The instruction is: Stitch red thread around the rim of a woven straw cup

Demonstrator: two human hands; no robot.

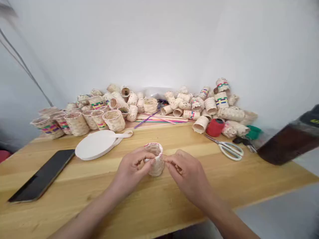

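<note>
A small woven basket [156, 166] with red stitching round its rim stands upright on the wooden table [119, 212]. My left hand [134, 164] grips its near left side, thumb outside and fingers at the rim. Close against the right of the rim, my right hand [184, 171] is closed in a pinch. What lies between those fingertips is too fine to make out; it may be thread or a needle.
Left stand a phone [42, 176], a roll of white ribbon [96, 144] and several woven baskets [114, 120]. More woven pieces pile along the wall behind coloured strips [159, 119]. To the right are red thread [215, 127], scissors [228, 147] and a dark container [286, 142].
</note>
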